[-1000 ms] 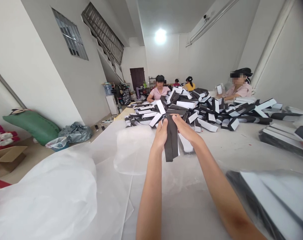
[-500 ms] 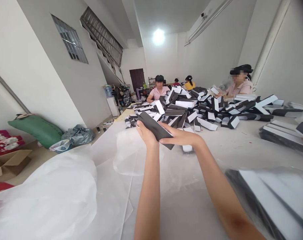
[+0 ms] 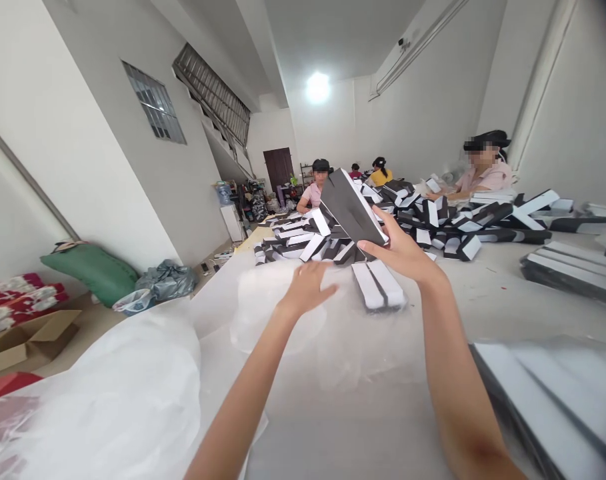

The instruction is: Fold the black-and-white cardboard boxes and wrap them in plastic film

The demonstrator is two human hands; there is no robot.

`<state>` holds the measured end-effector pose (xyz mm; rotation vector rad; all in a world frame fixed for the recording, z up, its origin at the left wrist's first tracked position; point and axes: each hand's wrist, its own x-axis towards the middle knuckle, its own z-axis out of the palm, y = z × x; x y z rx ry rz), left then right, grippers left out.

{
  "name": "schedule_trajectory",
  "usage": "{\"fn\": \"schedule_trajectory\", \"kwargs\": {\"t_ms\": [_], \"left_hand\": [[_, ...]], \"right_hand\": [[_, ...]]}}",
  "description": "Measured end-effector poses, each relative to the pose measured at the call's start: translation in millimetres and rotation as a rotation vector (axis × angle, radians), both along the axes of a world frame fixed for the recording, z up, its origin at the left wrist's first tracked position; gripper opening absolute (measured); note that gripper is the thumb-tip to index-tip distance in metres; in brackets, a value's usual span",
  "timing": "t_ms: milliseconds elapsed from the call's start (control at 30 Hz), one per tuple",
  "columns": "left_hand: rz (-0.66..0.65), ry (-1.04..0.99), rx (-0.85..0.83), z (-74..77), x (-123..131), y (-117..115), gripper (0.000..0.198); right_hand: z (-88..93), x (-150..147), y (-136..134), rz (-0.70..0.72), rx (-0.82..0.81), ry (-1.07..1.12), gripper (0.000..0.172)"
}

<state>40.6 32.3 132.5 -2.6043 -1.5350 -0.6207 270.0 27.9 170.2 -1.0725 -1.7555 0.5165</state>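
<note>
gripping the flat black box (image 3: 351, 205) by its lower end with the right hand (image 3: 401, 253), forearm stretched forward and up; reaching with the left hand (image 3: 309, 287) below and left of that box, palm down, fingers loosely spread.

No text, label, brand, number or sign can be read. Nothing legible is seen on the black box (image 3: 350, 207) held in the right hand (image 3: 403, 253), on the piled boxes (image 3: 463, 227), or on the walls (image 3: 73, 147).
</note>
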Motion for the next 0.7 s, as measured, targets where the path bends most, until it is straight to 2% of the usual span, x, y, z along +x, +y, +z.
{"fn": "schedule_trajectory", "kwargs": {"t_ms": [67, 133, 200, 233, 267, 300, 367, 433, 467, 533, 600, 700], "left_hand": [[0.058, 0.316, -0.210, -26.6, -11, 3, 0.036], [0.250, 0.510, -0.271, -45.6, -17, -4, 0.032], [0.485, 0.604, -0.302, -53.1, -16, -20, 0.026], [0.558, 0.609, -0.308, -53.4, -12, -30, 0.023], [0.572, 0.589, -0.310, -52.4, -6, -41, 0.025], [0.531, 0.545, -0.296, -51.3, 1, -53, 0.031], [0.346, 0.438, -0.275, -51.9, 16, -74, 0.055], [0.178, 0.369, -0.311, -59.1, 30, -90, 0.072], [0.135, 0.351, -0.323, -64.8, 35, -95, 0.075], [0.128, 0.341, -0.301, -76.7, 42, -98, 0.069], [0.164, 0.346, -0.233, -84.6, 44, -95, 0.054], [0.198, 0.345, -0.164, -83.4, 38, -87, 0.036]], "right_hand": [[-0.4, -1, 2, -0.053, -0.032, -0.026, 0.089], [0.5, -2, 2, -0.086, -0.056, -0.048, 0.090], [2.0, -3, 1, -0.102, -0.067, -0.073, 0.090], [2.6, -4, 0, -0.106, -0.070, -0.085, 0.090], [3.1, -5, -1, -0.109, -0.072, -0.095, 0.091], [3.5, -5, -1, -0.112, -0.073, -0.100, 0.091], [4.4, -6, -3, -0.117, -0.066, -0.097, 0.091], [6.0, -6, -7, -0.118, -0.055, -0.086, 0.092], [7.2, -5, -10, -0.119, -0.050, -0.083, 0.091], [10.9, -2, -20, -0.127, -0.035, -0.097, 0.090], [15.4, 3, -33, -0.141, 0.004, -0.130, 0.084], [22.0, 11, -54, -0.133, 0.101, -0.161, 0.064]]}}
